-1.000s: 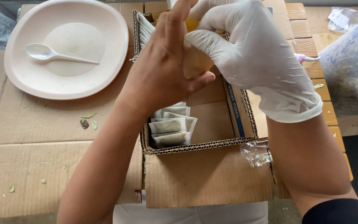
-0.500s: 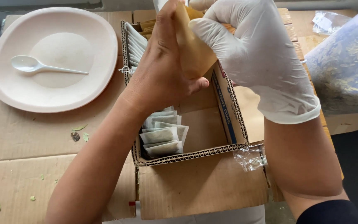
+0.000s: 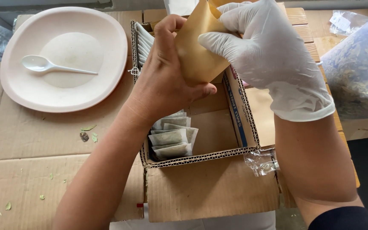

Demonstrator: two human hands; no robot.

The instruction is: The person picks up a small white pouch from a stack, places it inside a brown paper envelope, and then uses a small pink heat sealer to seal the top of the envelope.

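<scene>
Both hands on a brown paper pouch, held above the far end of the cardboard box. Left hand, bare: fingers wrapped round the pouch's left edge. Right hand, white glove: fingers pinching its upper right side. Small filled sachets stacked in the box, near-left corner. Left of the box: pale plate with a white spoon on it.

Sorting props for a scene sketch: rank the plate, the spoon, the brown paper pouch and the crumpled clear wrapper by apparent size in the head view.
1. Round pale pink plate, clearly largest.
2. Brown paper pouch, though both hands cover part of it and it sits nearer the camera.
3. White plastic spoon.
4. Crumpled clear plastic wrapper; shorter than the spoon but bulkier, so this pair is close.
</scene>
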